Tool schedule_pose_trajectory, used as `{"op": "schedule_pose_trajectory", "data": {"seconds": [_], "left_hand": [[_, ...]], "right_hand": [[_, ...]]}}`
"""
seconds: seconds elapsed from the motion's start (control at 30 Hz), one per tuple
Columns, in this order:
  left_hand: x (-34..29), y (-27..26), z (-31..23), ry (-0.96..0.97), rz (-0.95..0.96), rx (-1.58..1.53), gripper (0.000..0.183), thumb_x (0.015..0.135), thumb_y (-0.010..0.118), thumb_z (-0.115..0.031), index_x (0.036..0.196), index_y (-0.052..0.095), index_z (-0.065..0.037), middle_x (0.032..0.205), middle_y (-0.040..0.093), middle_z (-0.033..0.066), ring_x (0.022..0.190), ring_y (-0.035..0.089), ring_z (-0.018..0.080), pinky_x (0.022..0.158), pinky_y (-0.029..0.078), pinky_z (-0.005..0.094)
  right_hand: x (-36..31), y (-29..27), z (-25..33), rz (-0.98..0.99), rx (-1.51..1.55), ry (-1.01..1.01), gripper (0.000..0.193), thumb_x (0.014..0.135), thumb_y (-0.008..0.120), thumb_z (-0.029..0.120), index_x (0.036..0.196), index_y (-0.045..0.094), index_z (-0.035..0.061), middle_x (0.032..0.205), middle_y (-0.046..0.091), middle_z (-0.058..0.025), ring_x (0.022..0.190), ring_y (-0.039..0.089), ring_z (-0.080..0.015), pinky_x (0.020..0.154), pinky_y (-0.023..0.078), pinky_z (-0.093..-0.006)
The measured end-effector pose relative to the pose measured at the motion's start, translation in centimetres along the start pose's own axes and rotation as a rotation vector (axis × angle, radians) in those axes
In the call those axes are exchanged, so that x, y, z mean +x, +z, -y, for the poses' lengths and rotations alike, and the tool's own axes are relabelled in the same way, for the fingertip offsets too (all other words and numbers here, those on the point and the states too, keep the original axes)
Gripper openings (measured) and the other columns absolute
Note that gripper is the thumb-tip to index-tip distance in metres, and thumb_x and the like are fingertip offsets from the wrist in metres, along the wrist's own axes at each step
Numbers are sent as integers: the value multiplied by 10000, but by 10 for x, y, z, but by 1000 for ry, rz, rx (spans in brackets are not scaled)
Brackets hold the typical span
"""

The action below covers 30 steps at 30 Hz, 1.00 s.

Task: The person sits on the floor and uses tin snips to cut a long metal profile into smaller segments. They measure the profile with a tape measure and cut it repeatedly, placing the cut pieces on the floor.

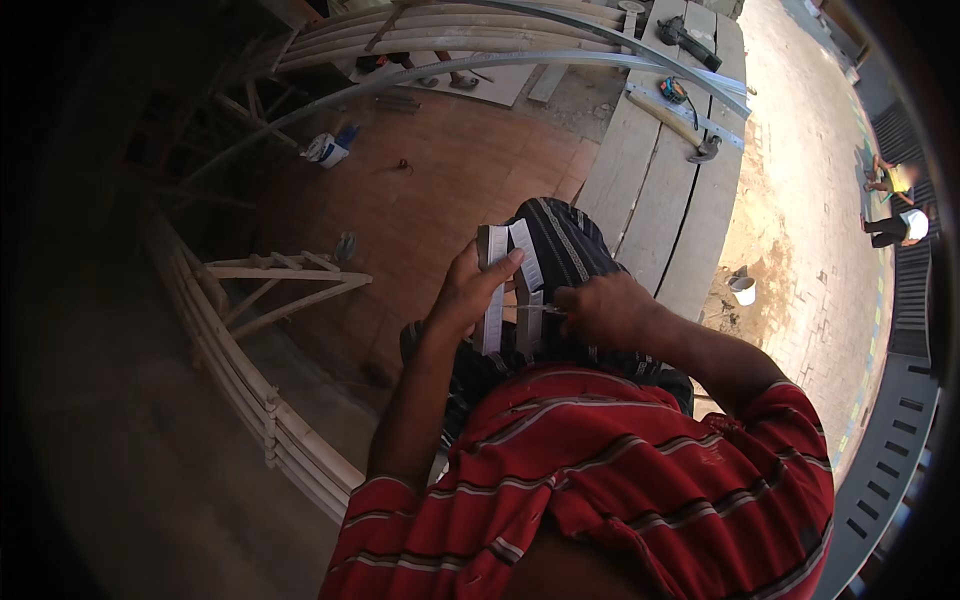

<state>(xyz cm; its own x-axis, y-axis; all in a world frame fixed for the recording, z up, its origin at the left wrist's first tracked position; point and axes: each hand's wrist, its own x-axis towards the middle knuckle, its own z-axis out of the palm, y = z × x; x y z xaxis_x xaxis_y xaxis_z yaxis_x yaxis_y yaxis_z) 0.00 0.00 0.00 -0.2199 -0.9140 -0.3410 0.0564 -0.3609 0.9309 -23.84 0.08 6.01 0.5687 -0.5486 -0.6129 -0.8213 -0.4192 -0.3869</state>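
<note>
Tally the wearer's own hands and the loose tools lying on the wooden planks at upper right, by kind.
Hands: 2 (left hand, right hand)
Hammer: 1
Tape measure: 1, judging by its shape
Black power tool: 1, exact type unclear
Total: 5

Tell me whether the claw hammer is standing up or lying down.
The claw hammer is lying down: its handle stretches flat across the planks.
</note>
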Motion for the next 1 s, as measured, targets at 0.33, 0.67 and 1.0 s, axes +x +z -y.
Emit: {"op": "schedule_pose_trajectory", "data": {"seconds": [0.33,0.67,1.0], "left_hand": [[0,-38,-9,141,-159,-637,483,1055,682,-425,1371,570,-76,1192,662,82,1183,652,264,1118,497,508],[-7,-29,3,127,-112,-812,396,1056,660,-497,1186,616,-125,983,595,14,892,595,144,895,545,370],[-23,-38,11,-58,28,-593,562,1043,634,-576,1341,545,-108,1118,660,77,940,672,201,805,578,408]], "right_hand": [[18,29,-24,-585,706,-210,592,899,872,250,1364,607,-5,1059,727,-108,1007,705,-216,881,558,-369],[32,27,-1,-419,1330,-364,543,856,932,315,1231,663,28,969,692,-14,942,639,-109,858,513,-300],[36,16,-31,-507,1499,-307,407,838,819,45,1220,681,32,925,591,50,842,569,-67,770,460,-236]]}}
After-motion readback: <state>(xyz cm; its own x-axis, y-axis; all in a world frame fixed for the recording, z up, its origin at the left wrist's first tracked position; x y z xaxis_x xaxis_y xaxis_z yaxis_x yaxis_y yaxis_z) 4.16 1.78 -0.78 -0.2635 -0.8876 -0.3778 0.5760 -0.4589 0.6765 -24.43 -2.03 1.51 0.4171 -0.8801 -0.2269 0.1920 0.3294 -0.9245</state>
